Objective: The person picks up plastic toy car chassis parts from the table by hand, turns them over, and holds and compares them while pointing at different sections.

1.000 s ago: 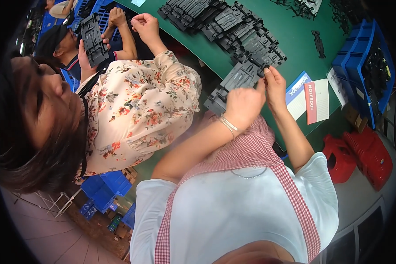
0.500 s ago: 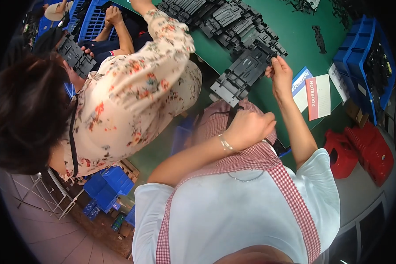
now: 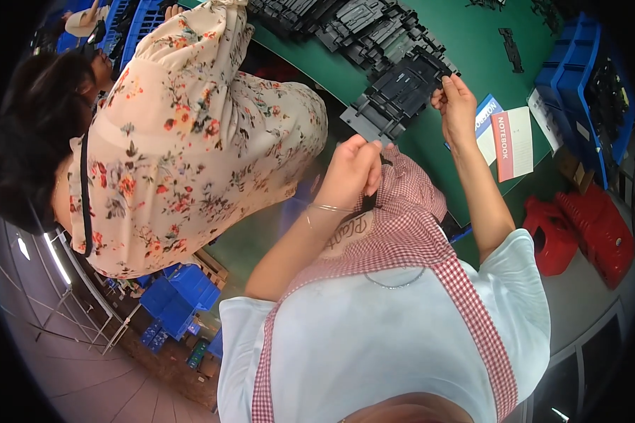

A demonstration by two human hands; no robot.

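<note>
A long black moulded plastic chassis part [image 3: 402,92] extends over the table's near edge, slanting from upper right to lower left. At its far right corner, my right hand [image 3: 458,109] pinches it between thumb and fingers. My left hand [image 3: 349,169] is curled closed at the part's near end, by its lighter grey end plate [image 3: 369,125]. Whatever lies inside those curled fingers is hidden. Right behind the part is a pile of similar black plastic parts [image 3: 360,28] on the green table [image 3: 466,42].
Two notebooks [image 3: 515,144] lie right of my right hand. Farther right stands a blue crate [image 3: 568,77] of black parts, with red moulded pieces [image 3: 593,233] below. A single black part [image 3: 511,49] lies on the table. A co-worker in a floral blouse [image 3: 190,148] sits close on my left.
My left hand has moved up and left from my apron to the part's near end. The part and my right hand have shifted slightly upward. The co-worker's body and arm have moved.
</note>
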